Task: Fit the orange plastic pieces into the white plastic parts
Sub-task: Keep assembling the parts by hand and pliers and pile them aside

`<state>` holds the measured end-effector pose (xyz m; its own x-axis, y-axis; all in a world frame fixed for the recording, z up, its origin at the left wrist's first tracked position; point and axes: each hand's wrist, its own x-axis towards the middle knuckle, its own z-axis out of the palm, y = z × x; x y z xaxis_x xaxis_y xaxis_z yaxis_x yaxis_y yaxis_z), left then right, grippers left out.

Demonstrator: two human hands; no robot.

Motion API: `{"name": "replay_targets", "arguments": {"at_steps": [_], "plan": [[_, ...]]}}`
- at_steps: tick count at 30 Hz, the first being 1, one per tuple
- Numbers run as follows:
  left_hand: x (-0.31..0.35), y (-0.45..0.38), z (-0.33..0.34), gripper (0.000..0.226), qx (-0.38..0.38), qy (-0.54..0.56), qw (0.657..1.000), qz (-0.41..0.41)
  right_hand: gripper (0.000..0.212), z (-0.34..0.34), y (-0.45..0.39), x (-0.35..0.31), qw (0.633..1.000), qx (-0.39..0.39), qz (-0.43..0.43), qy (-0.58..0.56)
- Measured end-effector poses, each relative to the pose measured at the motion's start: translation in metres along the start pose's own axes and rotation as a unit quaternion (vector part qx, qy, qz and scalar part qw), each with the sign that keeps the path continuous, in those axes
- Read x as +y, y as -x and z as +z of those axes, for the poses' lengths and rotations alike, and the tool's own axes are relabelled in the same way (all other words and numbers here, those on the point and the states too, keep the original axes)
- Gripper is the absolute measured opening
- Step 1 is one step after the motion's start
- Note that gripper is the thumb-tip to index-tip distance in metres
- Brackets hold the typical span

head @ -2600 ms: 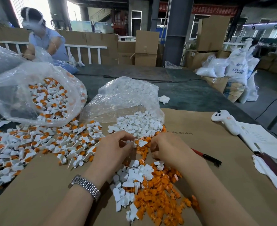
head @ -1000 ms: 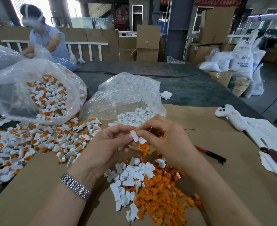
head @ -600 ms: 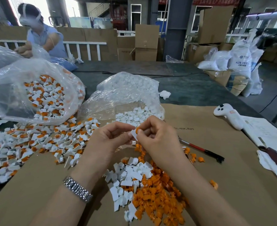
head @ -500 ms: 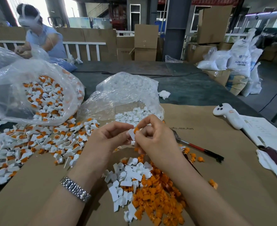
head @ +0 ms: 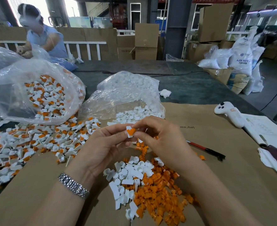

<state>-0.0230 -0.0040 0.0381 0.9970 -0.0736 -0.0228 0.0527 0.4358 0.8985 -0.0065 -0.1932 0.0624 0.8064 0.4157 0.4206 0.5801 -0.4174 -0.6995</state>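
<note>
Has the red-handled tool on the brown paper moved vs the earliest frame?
Cannot tell. The red-handled tool lies right of the right hand, below the white controller, as before. Its small frame shift matches the controller's, so it looks like head motion.

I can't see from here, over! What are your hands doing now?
Left hand and right hand both pinch one white part, raised over the piles. Orange piece sits in it. Nothing in the way.
</note>
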Motion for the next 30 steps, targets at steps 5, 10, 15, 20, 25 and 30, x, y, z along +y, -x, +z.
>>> {"name": "replay_targets", "arguments": {"at_steps": [5, 10, 15, 20, 25, 30], "plan": [[0.001, 0.001, 0.001, 0.026, 0.004, -0.001, 1.0, 0.01, 0.013, 0.001, -0.001, 0.002, 1.0, 0.0, -0.009, 0.018], [0.001, 0.001, 0.001, 0.026, 0.008, -0.009, 1.0, 0.01, 0.019, 0.002, 0.0, 0.002, 0.996, 0.019, -0.035, 0.081], [0.0, 0.001, 0.0, 0.025, 0.009, -0.01, 1.0, -0.011, 0.03, 0.005, 0.0, 0.0, 0.992, 0.015, -0.058, 0.113], [0.0, 0.0, 0.001, 0.024, 0.01, -0.004, 1.0, -0.019, 0.012, 0.004, -0.001, 0.001, 0.992, 0.034, -0.071, 0.095], [0.0, 0.0, 0.002, 0.026, 0.007, 0.008, 1.0, -0.015, 0.01, -0.004, -0.003, 0.004, 0.997, 0.06, 0.04, -0.019], [-0.002, 0.0, 0.001, 0.025, 0.003, 0.011, 1.0, -0.006, 0.009, -0.008, -0.002, 0.003, 0.987, 0.095, 0.06, -0.118]]}}
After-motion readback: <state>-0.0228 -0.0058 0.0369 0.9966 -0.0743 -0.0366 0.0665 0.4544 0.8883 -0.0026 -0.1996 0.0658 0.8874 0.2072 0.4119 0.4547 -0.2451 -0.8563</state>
